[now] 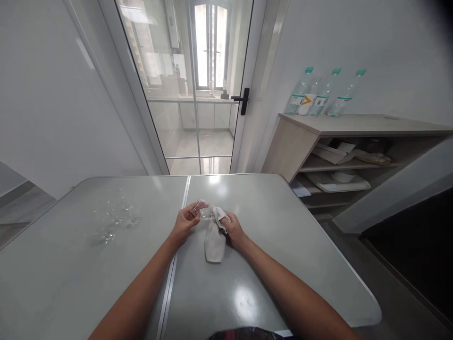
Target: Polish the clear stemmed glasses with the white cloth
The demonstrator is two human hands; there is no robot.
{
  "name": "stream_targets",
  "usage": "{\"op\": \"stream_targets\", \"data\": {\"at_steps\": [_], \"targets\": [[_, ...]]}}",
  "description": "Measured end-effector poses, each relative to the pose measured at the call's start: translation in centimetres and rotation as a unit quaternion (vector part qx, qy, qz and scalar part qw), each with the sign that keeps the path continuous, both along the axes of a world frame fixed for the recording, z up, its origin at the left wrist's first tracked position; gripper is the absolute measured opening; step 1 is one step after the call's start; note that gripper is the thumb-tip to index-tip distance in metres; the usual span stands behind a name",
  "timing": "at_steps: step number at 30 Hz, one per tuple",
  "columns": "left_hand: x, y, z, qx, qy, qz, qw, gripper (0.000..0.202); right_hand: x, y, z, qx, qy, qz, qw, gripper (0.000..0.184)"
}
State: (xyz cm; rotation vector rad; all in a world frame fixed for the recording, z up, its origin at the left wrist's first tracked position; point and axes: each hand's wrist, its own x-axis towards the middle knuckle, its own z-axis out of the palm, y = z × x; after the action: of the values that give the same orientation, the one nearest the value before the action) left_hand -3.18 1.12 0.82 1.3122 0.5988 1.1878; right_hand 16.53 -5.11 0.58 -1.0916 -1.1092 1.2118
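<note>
Over the middle of the table my left hand (pixel 187 218) has its fingers curled round a small clear, see-through piece (pixel 204 213), whose exact kind I cannot make out. A white cloth (pixel 214 243) is bunched at the top in my right hand (pixel 234 229), and its lower part hangs down towards the tabletop. The bunched end of the cloth is right beside the clear piece, seemingly touching it. Some of my right fingers are hidden behind the cloth's folds. Several clear, shiny pieces (pixel 115 221) lie loosely grouped on the left half of the table.
The grey-green table (pixel 283 264) has a metal seam down its middle. Beyond its far edge stands a glass door (pixel 198 137) with a black handle (pixel 243 100). To the right, a wooden shelf unit (pixel 354 123) carries plastic bottles (pixel 318 101) on top and trays inside.
</note>
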Motion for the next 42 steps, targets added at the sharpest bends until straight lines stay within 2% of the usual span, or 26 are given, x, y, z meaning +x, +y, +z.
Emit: {"op": "stream_targets", "data": {"at_steps": [2,5,9,13,19,21,24,27,29,32,34,37,39,42], "targets": [[0.0,0.1,0.0,0.008,0.0,0.003,1.0,0.074,0.0,0.1,-0.1,0.039,-0.043,-0.029,0.998,0.024],[0.0,0.2,-0.1,0.012,0.004,0.014,1.0,0.073,0.2,0.0,-0.2,0.093,-0.139,-0.109,0.98,0.024],[0.0,0.3,-0.5,0.003,0.005,0.018,1.0,0.075,0.4,-0.4,-0.2,0.106,-0.203,-0.175,0.958,0.02],[-0.1,0.4,-0.7,0.001,0.009,0.014,1.0,0.077,0.5,-0.5,-0.3,0.117,-0.204,-0.169,0.957,0.011],[-0.3,0.6,-0.8,-0.005,0.001,0.035,0.999,0.077,0.1,-1.6,0.0,0.145,-0.195,-0.162,0.956,0.009],[-0.3,0.8,-0.8,-0.008,-0.015,0.061,0.998,0.074,-0.3,-1.9,0.1,0.139,-0.163,-0.146,0.966,0.011],[-0.5,1.2,-0.8,-0.017,-0.037,0.092,0.995,0.07,-0.7,-1.6,0.3,0.106,-0.03,-0.154,0.982,0.014],[-0.6,1.3,-1.0,-0.023,-0.044,0.092,0.995,0.069,-0.2,-0.3,0.2,0.071,0.134,-0.237,0.96,0.03],[-0.6,1.2,-1.1,-0.024,-0.045,0.087,0.995,0.071,0.3,0.6,0.1,0.054,0.19,-0.271,0.942,0.037],[-0.5,1.0,-1.2,-0.029,-0.052,0.079,0.995,0.07,0.2,0.9,-0.2,0.006,0.21,-0.222,0.952,0.04],[-0.3,0.8,-1.1,-0.03,-0.06,0.082,0.994,0.07,-0.4,0.5,-0.3,-0.039,0.22,-0.137,0.965,0.032],[-0.3,0.7,-0.8,-0.035,-0.069,0.093,0.993,0.07,-1.5,-0.2,-0.4,-0.092,0.262,-0.028,0.96,0.026],[-0.2,0.7,-0.8,-0.038,-0.074,0.097,0.992,0.069,-1.6,-0.3,-0.3,-0.108,0.284,-0.009,0.953,0.028],[-0.2,0.9,-1.0,-0.024,-0.071,0.098,0.992,0.069,-1.2,-0.1,-0.3,-0.102,0.3,-0.03,0.948,0.029]]}}
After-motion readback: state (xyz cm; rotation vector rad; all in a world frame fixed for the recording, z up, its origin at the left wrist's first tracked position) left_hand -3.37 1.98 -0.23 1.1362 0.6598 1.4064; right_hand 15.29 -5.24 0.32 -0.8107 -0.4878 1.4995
